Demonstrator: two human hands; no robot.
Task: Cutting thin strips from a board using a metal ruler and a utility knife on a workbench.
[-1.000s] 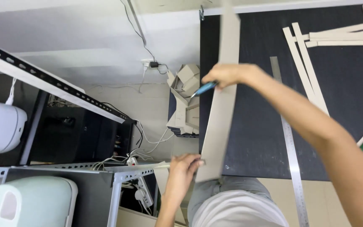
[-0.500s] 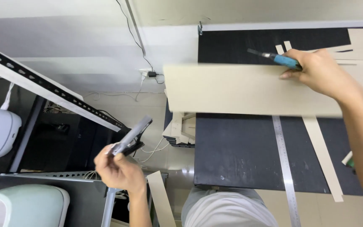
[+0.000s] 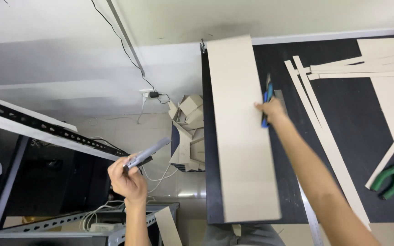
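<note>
A long beige cardboard panel [image 3: 242, 136] lies lengthwise on the black mat [image 3: 356, 136] at its left edge. My right hand [image 3: 270, 110] rests on the panel's right edge and grips a blue utility knife [image 3: 266, 102]. Off the table to the left, my left hand [image 3: 126, 180] is raised and closed around a grey metal strip [image 3: 147, 152], which points up and to the right.
Thin cardboard strips [image 3: 318, 118] and larger sheets [image 3: 388, 50] lie on the mat's right side. Green-handled pliers [image 3: 388, 178] sit at the right. A steel ruler [image 3: 311, 218] lies under my right arm. Cardboard scraps [image 3: 188, 132] are piled on the floor beside a metal shelf rail [image 3: 46, 127].
The cardboard panel has swung from lying across the mat to lying lengthwise along its left edge. My right hand moved left with it. My left hand lowered slightly, keeping its hold on the strip.
</note>
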